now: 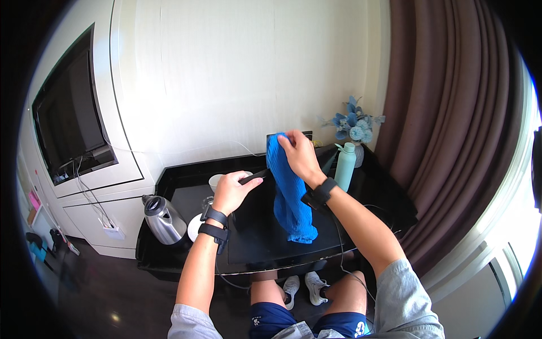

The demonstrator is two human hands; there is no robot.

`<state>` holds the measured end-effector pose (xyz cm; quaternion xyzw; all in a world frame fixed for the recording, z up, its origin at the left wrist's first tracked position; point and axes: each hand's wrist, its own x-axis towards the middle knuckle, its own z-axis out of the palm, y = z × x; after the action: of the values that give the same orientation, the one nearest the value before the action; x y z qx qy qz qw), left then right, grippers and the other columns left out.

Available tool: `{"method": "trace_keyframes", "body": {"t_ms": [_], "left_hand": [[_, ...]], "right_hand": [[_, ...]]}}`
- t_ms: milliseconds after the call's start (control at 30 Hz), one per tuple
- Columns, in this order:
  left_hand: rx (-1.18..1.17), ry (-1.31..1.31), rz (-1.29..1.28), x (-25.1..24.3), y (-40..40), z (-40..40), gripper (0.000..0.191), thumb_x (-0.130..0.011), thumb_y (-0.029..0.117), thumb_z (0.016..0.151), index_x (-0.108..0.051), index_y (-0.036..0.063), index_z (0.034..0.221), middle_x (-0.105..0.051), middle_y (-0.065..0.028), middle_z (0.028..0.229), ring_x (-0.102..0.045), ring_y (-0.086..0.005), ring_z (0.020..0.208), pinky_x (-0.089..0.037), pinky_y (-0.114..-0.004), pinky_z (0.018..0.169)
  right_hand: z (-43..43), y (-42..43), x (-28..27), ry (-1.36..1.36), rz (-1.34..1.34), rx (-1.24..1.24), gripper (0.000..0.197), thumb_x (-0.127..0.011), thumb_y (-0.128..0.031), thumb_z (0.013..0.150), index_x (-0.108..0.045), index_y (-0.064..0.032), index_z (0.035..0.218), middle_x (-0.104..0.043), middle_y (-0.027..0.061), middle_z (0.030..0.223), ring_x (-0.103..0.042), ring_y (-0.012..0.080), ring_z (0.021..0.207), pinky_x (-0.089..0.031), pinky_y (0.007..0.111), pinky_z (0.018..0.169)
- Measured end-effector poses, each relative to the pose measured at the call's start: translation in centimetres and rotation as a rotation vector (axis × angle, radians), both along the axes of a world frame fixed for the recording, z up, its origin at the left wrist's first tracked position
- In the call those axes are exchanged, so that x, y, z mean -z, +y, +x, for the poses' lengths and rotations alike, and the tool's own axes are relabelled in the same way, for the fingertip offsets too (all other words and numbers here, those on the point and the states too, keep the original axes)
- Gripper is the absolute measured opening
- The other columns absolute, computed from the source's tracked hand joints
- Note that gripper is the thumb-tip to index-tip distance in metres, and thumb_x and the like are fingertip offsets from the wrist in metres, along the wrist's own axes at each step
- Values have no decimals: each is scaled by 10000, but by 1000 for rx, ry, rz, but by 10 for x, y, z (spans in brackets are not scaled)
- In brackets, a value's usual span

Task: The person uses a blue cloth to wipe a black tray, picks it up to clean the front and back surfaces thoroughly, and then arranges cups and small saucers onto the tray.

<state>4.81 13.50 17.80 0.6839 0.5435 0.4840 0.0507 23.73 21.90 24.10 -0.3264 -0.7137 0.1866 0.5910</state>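
My left hand [232, 191] grips a dark object with a black handle [255, 176]. Its far end meets the blue cloth and is hidden there, so I cannot tell what it is. My right hand [300, 156] pinches the top of a ribbed blue cloth [291, 195], which hangs down over the black desk [254, 250]. The cloth's lower end bunches near the desk top; whether it touches is unclear. Behind my left hand stands a white cup [215, 182], with a clear glass [207, 201] and a white plate [194, 227] partly covered by my wrist.
A steel electric kettle [166, 220] stands at the desk's left end. To the right are a mint-green bottle [345, 167] and a grey vase [358, 156] of blue artificial flowers [355, 120]. A cable [341, 250] hangs over the front edge. Brown curtains [444, 106] border the right side.
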Motion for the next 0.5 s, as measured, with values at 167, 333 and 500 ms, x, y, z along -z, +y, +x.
{"method": "trace_keyframes", "body": {"t_ms": [167, 333, 500], "left_hand": [[-62, 11, 97, 9, 12, -14, 551, -485, 405, 1057, -591, -53, 768, -538, -281, 667, -540, -471, 629, -407, -466, 581], [-108, -6, 141, 14, 17, -15, 540, -438, 361, 1075, -570, -61, 765, -546, -292, 681, -561, -491, 669, -397, -500, 588], [-120, -20, 151, 13, 20, -13, 538, -435, 344, 1074, -565, -57, 741, -546, -275, 650, -555, -471, 632, -391, -495, 572]], "right_hand": [[-35, -4, 2, -430, 243, 53, 323, -592, -253, 958, -654, 23, 1113, -664, 232, 1058, -640, 406, 1005, -477, 489, 901], [-42, -9, 43, -437, 565, -154, 254, -534, -195, 964, -641, -25, 1119, -615, 147, 1094, -587, 341, 1016, -449, 450, 888], [-44, -2, 61, -455, 707, -124, 206, -590, -216, 927, -614, -45, 816, -592, 95, 775, -594, 292, 779, -485, 412, 733]]}}
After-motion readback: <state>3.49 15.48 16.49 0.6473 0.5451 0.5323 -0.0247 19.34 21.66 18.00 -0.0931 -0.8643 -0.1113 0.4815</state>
